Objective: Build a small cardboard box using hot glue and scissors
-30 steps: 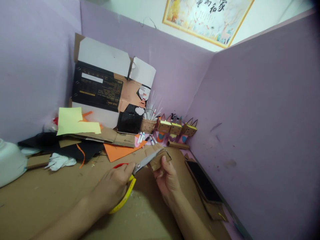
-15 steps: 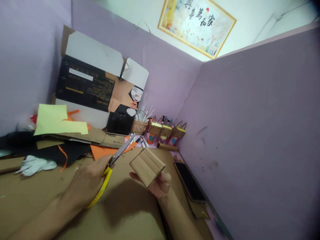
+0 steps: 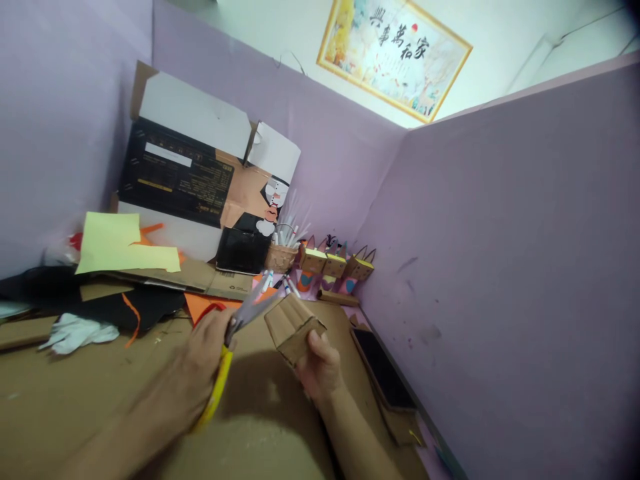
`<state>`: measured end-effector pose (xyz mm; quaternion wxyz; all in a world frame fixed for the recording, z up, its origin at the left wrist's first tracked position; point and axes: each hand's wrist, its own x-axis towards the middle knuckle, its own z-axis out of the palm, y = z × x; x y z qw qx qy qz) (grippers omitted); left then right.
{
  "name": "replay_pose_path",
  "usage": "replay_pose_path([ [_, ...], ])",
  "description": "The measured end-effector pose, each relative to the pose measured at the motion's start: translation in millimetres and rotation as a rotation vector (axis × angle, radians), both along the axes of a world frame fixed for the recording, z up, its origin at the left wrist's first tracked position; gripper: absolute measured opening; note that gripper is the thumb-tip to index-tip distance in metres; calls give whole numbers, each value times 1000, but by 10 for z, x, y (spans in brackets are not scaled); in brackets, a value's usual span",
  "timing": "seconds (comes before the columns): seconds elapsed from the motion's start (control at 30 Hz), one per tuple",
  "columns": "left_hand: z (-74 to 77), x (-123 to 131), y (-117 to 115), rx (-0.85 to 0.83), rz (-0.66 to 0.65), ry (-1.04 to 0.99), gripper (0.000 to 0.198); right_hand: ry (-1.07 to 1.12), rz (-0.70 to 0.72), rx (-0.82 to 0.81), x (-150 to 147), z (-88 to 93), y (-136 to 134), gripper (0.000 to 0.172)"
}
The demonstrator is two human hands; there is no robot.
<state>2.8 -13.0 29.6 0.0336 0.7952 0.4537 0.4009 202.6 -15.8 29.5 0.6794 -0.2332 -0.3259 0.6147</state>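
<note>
My left hand is closed round the red and yellow handles of a pair of scissors. The steel blades point up and right, with their tips close to the left edge of a small piece of brown corrugated cardboard. My right hand grips that piece from below, thumb on its front face, and holds it tilted above the brown work surface.
Yellow paper, orange and black sheets and a white rag lie at the left. A printed flattened box leans on the back wall, beside a small basket of pens and little cardboard figures. A dark phone lies near the purple right wall.
The scissors swung back toward the cardboard after pulling away from it. My right hand turned the piece and brought it nearer the blades. The view shifted slightly.
</note>
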Motion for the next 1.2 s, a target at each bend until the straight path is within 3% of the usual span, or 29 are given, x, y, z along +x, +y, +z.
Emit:
replay_pose_path([
  [0.13,-104,97,-38,79,-24,180,43,-28,-127,-1,-41,-38,24,53],
  [0.3,-190,229,-82,200,86,288,42,-44,-195,-14,-109,-23,-19,65],
  [0.57,-34,269,-195,-10,197,455,39,-63,-231,-37,-172,-8,-63,71],
  [0.87,181,229,-221,-146,127,530,35,-94,-220,-5,-192,14,-71,64],
  [1.2,79,173,-189,-203,13,449,38,-133,-236,-1,-181,13,-66,59],
])
